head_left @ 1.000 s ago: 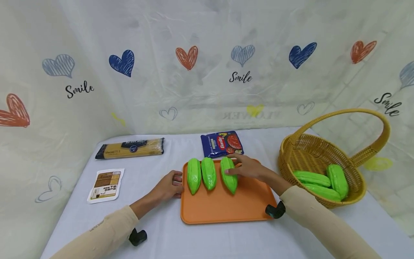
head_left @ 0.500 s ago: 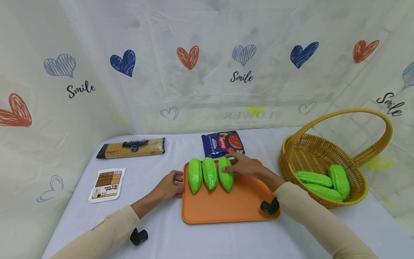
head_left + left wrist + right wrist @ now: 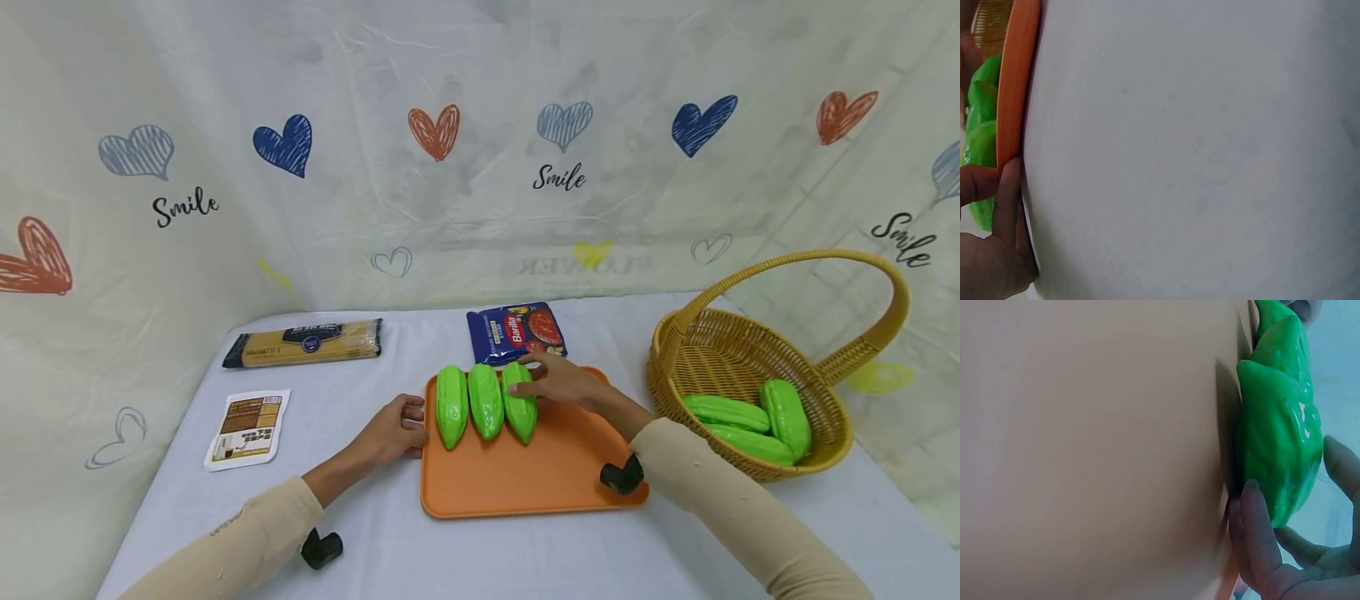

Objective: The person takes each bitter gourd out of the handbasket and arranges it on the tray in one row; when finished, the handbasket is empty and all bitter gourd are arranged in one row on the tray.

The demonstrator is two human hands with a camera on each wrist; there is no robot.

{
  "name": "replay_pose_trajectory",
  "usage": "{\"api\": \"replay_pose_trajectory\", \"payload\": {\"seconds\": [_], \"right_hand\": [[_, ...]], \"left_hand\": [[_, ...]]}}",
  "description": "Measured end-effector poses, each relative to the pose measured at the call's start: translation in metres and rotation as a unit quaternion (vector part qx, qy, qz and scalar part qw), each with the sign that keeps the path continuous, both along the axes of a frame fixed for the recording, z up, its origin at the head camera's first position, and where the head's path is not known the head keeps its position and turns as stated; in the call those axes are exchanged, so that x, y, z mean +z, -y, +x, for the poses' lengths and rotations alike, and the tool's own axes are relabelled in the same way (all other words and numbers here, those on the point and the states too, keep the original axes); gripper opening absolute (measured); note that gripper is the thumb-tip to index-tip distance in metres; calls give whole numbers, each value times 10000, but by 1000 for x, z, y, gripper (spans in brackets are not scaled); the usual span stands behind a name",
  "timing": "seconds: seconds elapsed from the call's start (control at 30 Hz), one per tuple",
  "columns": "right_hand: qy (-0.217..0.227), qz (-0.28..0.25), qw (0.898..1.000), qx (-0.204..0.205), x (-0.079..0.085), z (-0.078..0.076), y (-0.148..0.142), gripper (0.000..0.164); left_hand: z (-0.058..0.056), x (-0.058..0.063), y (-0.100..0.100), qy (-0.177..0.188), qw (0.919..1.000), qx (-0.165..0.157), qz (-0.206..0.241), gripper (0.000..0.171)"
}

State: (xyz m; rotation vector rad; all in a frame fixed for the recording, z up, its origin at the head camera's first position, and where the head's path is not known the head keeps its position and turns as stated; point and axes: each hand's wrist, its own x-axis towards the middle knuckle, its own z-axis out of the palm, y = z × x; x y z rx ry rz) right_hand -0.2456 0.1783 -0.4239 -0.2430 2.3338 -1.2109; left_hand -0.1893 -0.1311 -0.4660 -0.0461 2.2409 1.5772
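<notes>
Three glossy green toy bitter melons lie side by side, tips toward me, along the back left of an orange tray. My right hand holds the rightmost bitter melon near its far end. In the right wrist view, the fingers and thumb of that hand bend about the ridged bitter melon. The middle bitter melon is close against it, with the left bitter melon beyond. My left hand pinches the tray's left rim, thumb inside and fingers outside.
A wicker basket with a tall handle stands at the right, holding several more green bitter melons. Behind the tray lies a blue Barilla sauce pouch. A spaghetti pack and a white-edged packet lie at the left.
My right hand has slid the rightmost bitter melon leftward across the tray, closing its gap to the middle one. The left hand has stayed at the tray's rim.
</notes>
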Motion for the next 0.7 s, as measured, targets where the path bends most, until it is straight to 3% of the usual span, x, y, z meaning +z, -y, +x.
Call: {"api": "replay_pose_trajectory", "payload": {"seconds": [0.27,0.47,0.7], "right_hand": [[-284,150,9993,178,6,1,-9,77],[-200,-181,9992,310,12,4,-26,80],[-302,-136,9987,379,25,15,-47,77]], "left_hand": [[0,1,0,-46,10000,-19,26,64],[0,0,0,-15,10000,1,-23,64],[1,0,0,-29,10000,0,12,64]]}}
